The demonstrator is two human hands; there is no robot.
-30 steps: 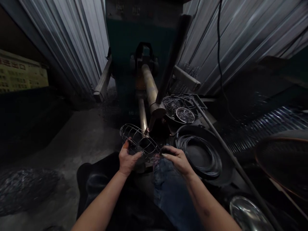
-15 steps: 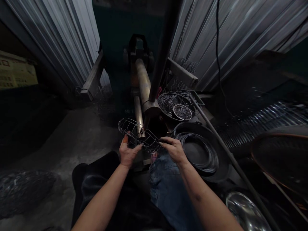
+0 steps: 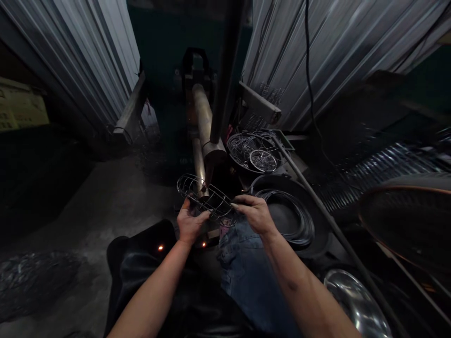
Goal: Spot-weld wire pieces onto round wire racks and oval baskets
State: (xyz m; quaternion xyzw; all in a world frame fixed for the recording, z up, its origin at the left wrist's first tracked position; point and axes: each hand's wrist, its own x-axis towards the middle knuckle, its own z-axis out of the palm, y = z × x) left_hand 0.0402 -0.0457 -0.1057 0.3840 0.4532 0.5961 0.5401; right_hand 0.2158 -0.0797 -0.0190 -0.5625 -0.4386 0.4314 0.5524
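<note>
Shifted a little along the rim, the right hand [image 3: 255, 214] now pinches one end of the oval steel-wire cage [image 3: 206, 199] between its fingers [image 3: 243, 202], while the left hand [image 3: 191, 221] grips the other end, keeping the cage level above the blue denim jeans [image 3: 243, 277].

A metalworking workshop: corrugated sheet-metal walls [image 3: 334, 56] beyond the fingers [image 3: 255, 206], bare concrete floor [image 3: 116, 202] to their left, and a green machine [image 3: 165, 47] with a thick steel cylinder [image 3: 201, 117] straight ahead. Just right of the fingers, coiled wire [image 3: 289, 218] in a black pan [image 3: 282, 184]; farther on, a heap of wire rings [image 3: 250, 150]. Between the fingers, a wire cage [image 3: 206, 197].
</note>
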